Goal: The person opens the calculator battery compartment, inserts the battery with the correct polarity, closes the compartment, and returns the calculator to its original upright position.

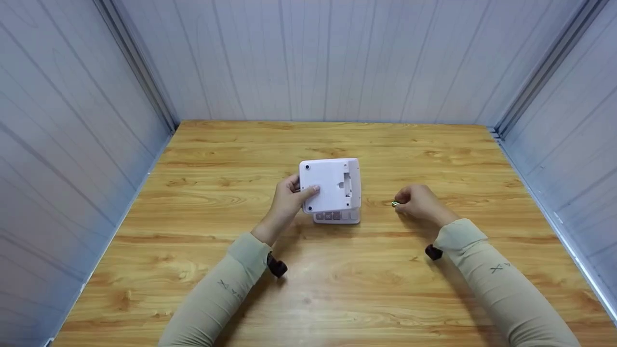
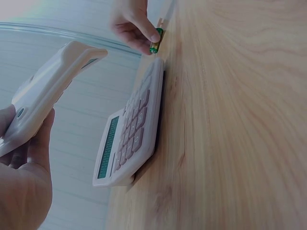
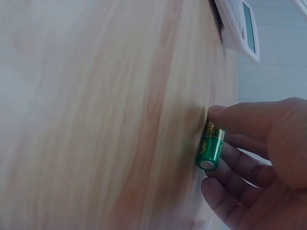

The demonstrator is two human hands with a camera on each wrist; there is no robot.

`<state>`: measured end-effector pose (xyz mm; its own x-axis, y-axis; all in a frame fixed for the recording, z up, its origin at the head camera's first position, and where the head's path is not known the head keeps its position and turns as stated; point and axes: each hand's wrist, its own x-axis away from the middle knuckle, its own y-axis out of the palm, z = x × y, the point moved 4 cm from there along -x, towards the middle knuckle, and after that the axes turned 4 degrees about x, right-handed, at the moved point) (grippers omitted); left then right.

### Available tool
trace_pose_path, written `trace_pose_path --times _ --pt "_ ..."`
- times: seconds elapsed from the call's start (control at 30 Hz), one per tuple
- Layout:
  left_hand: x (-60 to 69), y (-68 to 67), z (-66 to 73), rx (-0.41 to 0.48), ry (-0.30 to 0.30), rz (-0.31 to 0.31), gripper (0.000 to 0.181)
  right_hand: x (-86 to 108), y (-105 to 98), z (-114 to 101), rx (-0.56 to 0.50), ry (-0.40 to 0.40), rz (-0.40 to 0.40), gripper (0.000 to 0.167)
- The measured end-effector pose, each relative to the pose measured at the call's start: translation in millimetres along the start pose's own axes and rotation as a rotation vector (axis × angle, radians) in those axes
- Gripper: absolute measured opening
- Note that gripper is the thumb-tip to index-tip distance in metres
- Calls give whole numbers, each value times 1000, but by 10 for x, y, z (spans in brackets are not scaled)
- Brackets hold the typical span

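My left hand [image 1: 285, 198] grips a white calculator [image 1: 328, 183] turned face down, the thumb on its back and the fingers beneath. An uncovered battery compartment [image 1: 347, 185] shows near its right edge. Partly hidden below it, a second calculator [image 2: 136, 129] with a dark display and grey keys lies face up on the table. To the right, my right hand [image 1: 418, 205] pinches a small green and gold battery [image 3: 211, 148] between thumb and fingers, low over the tabletop. Whether the battery touches the wood I cannot tell.
The wood-grain table [image 1: 318, 289] is bounded by a pale panelled back wall [image 1: 308, 62] and side walls. A dark wrist device [image 1: 276, 265] sits under the left sleeve, and another [image 1: 433, 252] under the right.
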<state>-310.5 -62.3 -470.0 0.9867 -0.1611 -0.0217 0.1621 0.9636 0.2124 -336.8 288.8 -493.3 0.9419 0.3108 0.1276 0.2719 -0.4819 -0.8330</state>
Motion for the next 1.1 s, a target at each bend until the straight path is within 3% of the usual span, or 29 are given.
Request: trace_pose_path --times 0.43,0.6,1.1 --pt "17 -1 20 -20 -3 0 46 -29 -25 -22 15 -3 -12 10" --pt "22 -1 18 -15 -9 -3 46 -2 -18 -55 -47 13 0 12" --pt "-12 52 8 7 12 -10 44 -2 -58 -199 -162 -19 164 21"
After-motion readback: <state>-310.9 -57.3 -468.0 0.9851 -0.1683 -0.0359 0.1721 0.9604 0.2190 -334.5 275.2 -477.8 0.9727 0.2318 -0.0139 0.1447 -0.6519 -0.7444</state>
